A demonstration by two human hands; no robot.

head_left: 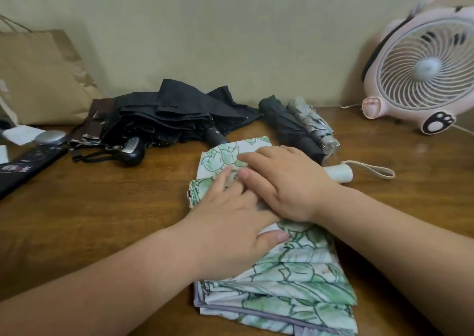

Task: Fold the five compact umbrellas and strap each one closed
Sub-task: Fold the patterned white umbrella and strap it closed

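Along the far edge of the brown wooden table, a tan paper bag leans in the left corner and a pink round fan with paw prints stands in the right corner. Between them lie a loose heap of black unfolded umbrellas, a rolled dark grey umbrella and, touching it, a silver-grey folded umbrella. A flat black case juts in at the left edge. Bare wood lies open left of centre and at the right edge. The white umbrella with green leaf print lies at the near edge, its cream handle pointing right. The left hand and right hand press flat on its canopy, fingers straight, grasping nothing.
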